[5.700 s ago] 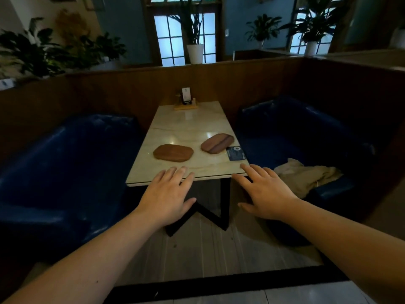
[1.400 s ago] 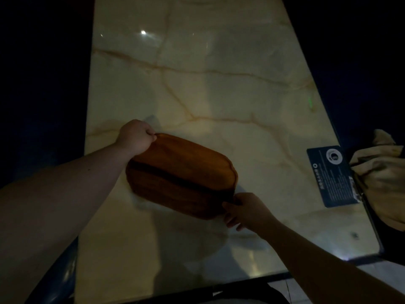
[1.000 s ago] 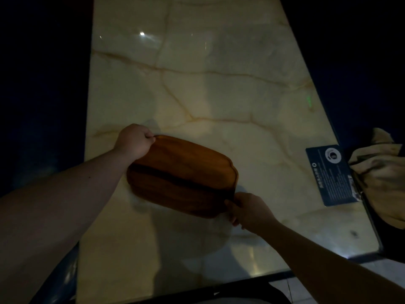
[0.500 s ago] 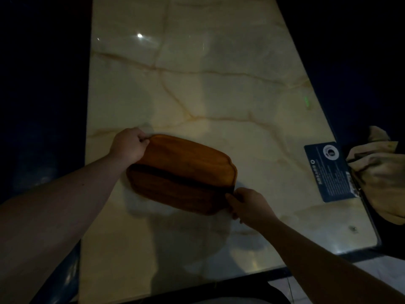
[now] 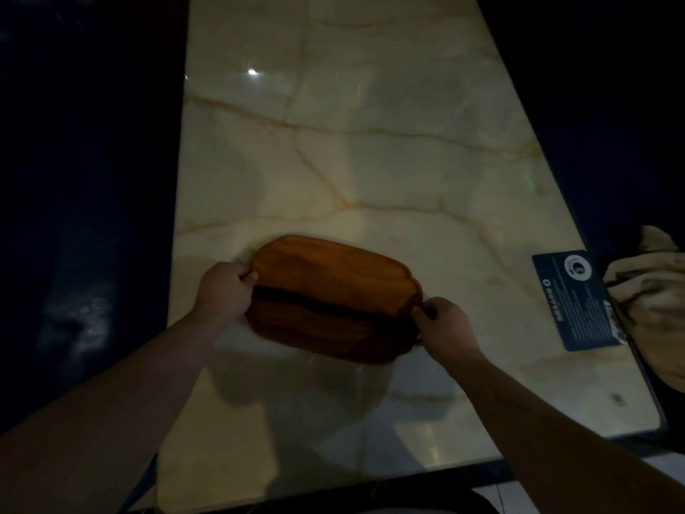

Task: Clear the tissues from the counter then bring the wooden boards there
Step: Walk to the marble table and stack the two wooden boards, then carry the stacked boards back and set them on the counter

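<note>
Wooden boards (image 5: 333,298) stacked mid-table (image 5: 370,161) (both ends gripped), open marble beyond.

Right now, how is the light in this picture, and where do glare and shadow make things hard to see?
Head view: dim overall; the marble table is the only lit surface. A small glare spot sits far left. The wooden boards, gripped by the left hand and right hand, throw soft shadow toward the camera. Both flanks are nearly black.

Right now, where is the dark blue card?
In the head view, the dark blue card lies flat near the marble table's right edge, right of the wooden boards, beside the beige cloth.
</note>
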The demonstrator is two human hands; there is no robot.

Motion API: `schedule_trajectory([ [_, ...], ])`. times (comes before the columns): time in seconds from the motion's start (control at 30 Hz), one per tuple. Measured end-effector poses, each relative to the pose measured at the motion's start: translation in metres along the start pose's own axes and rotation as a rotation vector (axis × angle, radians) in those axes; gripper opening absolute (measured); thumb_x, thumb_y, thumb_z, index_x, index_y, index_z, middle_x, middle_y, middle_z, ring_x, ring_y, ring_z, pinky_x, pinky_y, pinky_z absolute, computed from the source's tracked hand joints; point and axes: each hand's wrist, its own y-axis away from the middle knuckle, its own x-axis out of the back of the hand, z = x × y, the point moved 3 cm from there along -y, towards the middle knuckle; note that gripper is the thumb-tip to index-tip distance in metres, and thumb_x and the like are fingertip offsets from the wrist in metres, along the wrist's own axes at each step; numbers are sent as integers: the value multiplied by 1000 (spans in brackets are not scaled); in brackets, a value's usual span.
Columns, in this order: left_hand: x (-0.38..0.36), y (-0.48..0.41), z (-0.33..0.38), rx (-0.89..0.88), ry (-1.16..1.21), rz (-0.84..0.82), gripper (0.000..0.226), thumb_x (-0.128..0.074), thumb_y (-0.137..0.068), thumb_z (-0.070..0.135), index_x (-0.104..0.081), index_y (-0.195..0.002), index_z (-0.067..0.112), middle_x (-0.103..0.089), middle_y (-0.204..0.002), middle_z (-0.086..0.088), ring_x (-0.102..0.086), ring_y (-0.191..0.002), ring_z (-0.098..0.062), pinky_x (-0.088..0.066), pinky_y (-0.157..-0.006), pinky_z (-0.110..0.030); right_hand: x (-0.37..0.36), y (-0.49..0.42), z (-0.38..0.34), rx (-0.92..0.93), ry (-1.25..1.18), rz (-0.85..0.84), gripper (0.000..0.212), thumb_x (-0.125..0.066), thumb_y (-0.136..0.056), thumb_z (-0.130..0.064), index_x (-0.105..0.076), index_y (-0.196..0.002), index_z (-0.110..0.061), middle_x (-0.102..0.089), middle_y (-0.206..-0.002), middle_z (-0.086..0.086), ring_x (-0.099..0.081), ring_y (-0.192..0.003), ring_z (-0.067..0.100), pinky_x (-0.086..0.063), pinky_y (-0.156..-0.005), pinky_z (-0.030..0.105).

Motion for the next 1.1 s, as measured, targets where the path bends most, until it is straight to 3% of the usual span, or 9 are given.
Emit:
schedule_trajectory([
  [0.13,-1,25,-1,92,126,7,24,-51,-95,22,-65,-103,4,-66,-98,-16,-61,-88,-31,-41,-71,-31,10,2,-8,31,-1,23,21,-45,-97,-25,-55,-102,-7,-63,-96,13,-61,-88,29,-49,-72,38],
  [0.27,13,49,9,177,258,43,28,-44,-97,31,-54,-110,8,-60,-100,-10,-57,-87,-26,-44,-70,-34,28,6,-24,110,-74,35,18,-46,-97,-28,-52,-99,-11,-62,-91,6,-61,-85,24,-51,-72,40],
  [0.43,46,84,35,154,348,169,28,-45,-97,33,-57,-106,10,-60,-92,-5,-57,-83,-21,-41,-62,-29,64,9,-54,249,-227,43,17,-52,-96,-31,-53,-100,-14,-64,-91,6,-63,-83,21,-54,-69,41],
  [0.57,67,125,57,150,431,333,20,-47,-97,25,-60,-90,12,-60,-76,0,-57,-70,-14,-43,-56,-23,88,8,-80,381,-264,-2,16,-54,-94,-27,-56,-98,-11,-66,-88,11,-65,-81,26,-56,-73,48],
  [0.73,83,202,81,229,419,554,25,-47,-97,22,-62,-84,7,-61,-71,-3,-54,-62,-5,-39,-50,-23,107,21,-114,542,-270,-143,17,-54,-93,-20,-58,-89,-4,-64,-81,12,-62,-77,26,-50,-69,40],
  [0.83,85,254,84,323,444,712,28,-47,-97,23,-66,-95,2,-68,-84,-14,-62,-72,-20,-53,-64,-40,104,36,-135,622,-257,-255,16,-55,-92,-18,-57,-83,-5,-61,-78,12,-59,-74,27,-46,-67,38],
  [0.93,85,311,75,423,442,833,27,-46,-97,25,-65,-86,10,-67,-85,-21,-63,-77,-32,-53,-71,-53,90,69,-153,708,-197,-350,17,-55,-91,-20,-59,-87,-4,-62,-79,11,-59,-72,24,-44,-62,35],
  [1.03,86,380,68,538,478,942,21,-45,-97,25,-63,-88,25,-68,-82,-11,-64,-74,-23,-53,-68,-44,67,117,-165,775,-153,-489,16,-54,-91,-18,-60,-89,-4,-63,-82,12,-59,-73,23,-44,-61,33],
  [1.1,87,428,62,609,470,1017,22,-45,-97,23,-67,-94,23,-67,-77,-3,-64,-72,-17,-51,-63,-35,50,157,-173,850,-108,-556,16,-54,-91,-17,-60,-88,-3,-63,-82,11,-58,-73,22,-43,-59,32],
])
